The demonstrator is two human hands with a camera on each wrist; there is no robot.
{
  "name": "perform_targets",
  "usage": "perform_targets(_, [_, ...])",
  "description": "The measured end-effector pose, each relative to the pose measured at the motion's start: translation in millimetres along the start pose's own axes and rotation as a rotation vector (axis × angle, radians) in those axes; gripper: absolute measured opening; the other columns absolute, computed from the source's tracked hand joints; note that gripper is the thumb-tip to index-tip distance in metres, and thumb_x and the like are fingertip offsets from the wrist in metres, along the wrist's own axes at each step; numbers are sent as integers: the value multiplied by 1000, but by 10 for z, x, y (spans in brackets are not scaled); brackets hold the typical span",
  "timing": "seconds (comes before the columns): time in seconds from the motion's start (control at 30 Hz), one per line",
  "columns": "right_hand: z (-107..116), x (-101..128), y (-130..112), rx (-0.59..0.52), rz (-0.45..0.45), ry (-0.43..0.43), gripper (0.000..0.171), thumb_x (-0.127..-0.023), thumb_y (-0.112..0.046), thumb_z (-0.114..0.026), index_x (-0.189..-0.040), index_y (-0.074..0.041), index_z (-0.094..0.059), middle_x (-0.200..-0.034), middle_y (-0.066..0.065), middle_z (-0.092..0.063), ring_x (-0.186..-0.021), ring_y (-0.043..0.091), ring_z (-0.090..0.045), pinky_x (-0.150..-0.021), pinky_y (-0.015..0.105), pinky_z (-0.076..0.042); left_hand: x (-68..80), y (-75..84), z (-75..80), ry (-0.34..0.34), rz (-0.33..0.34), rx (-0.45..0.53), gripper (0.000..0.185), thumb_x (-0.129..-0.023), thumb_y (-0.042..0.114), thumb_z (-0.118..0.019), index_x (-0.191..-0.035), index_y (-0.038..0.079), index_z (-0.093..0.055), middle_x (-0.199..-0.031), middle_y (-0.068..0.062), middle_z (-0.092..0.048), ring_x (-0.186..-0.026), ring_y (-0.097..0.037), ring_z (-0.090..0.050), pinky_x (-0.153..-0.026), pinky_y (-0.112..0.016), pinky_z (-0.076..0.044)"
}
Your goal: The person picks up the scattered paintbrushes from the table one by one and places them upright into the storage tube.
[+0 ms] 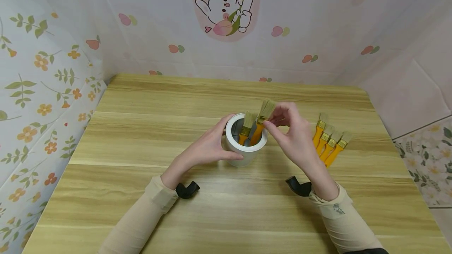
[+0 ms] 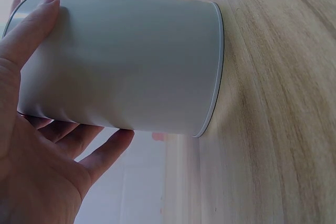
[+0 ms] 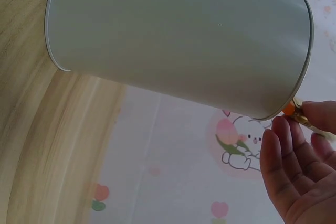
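paintbrush [image 1: 260,120] points bristles-up, handle inside the white canister [image 1: 248,156], beside a second brush [image 1: 245,129]; four more brushes [image 1: 332,143] lie rightward on the table [image 1: 141,128]. right hand [image 1: 293,136] pinches it; left hand [image 1: 210,142] curls round the canister.

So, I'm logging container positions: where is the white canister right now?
In the head view, the white canister is just right of the picture's centre, gripped by the left hand, with the right hand and four brushes to its right.
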State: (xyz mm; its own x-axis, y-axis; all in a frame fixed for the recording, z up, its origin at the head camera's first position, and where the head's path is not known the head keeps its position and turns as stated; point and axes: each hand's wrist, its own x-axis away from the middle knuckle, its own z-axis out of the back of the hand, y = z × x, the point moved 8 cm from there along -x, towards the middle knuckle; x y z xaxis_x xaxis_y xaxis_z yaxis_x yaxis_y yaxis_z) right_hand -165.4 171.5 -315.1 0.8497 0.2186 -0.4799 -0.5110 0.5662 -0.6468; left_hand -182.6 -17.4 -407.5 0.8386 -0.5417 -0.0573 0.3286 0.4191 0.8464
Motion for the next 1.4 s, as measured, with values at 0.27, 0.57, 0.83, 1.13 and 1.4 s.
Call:
perform_targets(0.27, [-27,9,24,14,2,-23,41,-89,1,-77,-120,2,-51,-93,9,-69,-86,15,-65,-79,9,-51,-5,9,-6,-2,-5,4,115,-73,43,-93,-162,26,-23,-160,-3,-43,-144,-24,-47,-118,-54,-41])
perform_targets(0.57, [65,-7,48,7,-21,19,40,-92,0,-74,-126,3,-53,-98,9,-72,-87,5,-64,-80,7,-50,-13,15,-15,-2,-7,6,113,-73,42,-94,-161,30,-24,-155,5,-45,-142,-20,-48,-117,-52,-41])
perform_targets(0.83, [259,-73,189,14,-107,56,40,-97,-5,-69,-132,0,-51,-102,13,-71,-90,-6,-60,-81,6,-49,-8,1,-18,-3,4,3,115,-72,43,-94,-161,32,-22,-158,5,-42,-144,-22,-46,-118,-54,-40])
perform_targets(1.13, [570,-102,537,46,-275,94,49,-100,-12,-66,-144,-7,-44,-114,12,-66,-90,-5,-60,-75,7,-49,4,-2,-6,0,13,1,116,-72,43,-94,-162,32,-21,-159,6,-41,-144,-20,-46,-119,-54,-39])
perform_targets(1.4, [853,-86,808,101,-398,132,51,-101,-18,-64,-146,-9,-42,-107,-10,-60,-85,-7,-61,-69,7,-53,1,-4,-5,-2,22,-5,116,-72,44,-94,-162,34,-20,-159,7,-41,-144,-18,-45,-119,-55,-39])
